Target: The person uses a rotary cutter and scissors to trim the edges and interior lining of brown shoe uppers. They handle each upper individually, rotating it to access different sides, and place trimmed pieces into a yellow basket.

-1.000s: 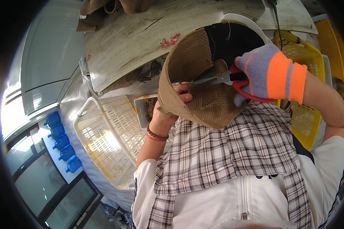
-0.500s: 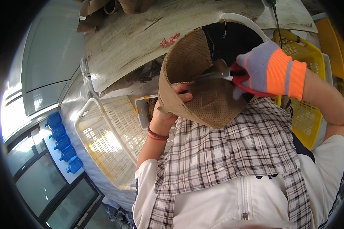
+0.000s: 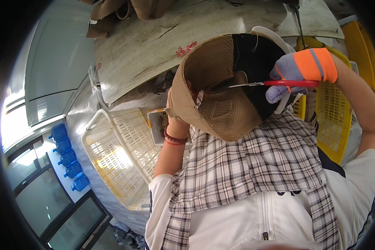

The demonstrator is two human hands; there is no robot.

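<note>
Far left: column of blue water jugs (image 3: 69, 158) by the windows. Next, white plastic basket (image 3: 112, 146), slatted, yellowed patches. Top left, tan fabric pieces (image 3: 150, 7) on the worktable (image 3: 154, 48), which has a small red floral mark. Small pale bin (image 3: 156, 128) just beside the left wrist.

Left hand (image 3: 177, 125), bare, beaded bracelet (image 3: 176, 139), grasps the cap's left side; most fingers hidden by the cap wall, so exact finger placement can't be told. Cap (image 3: 233, 109) is tan with a black panel, held up in front of the plaid apron (image 3: 246, 166), opening toward the camera.

Red-handled scissors (image 3: 270, 83) reach in from the right; tip is lost against dark fabric, contact unclear. Right hand (image 3: 288, 68), grey-and-orange glove, fingers closed round the handles. Far right, below the forearm: yellow crate (image 3: 341, 121).
</note>
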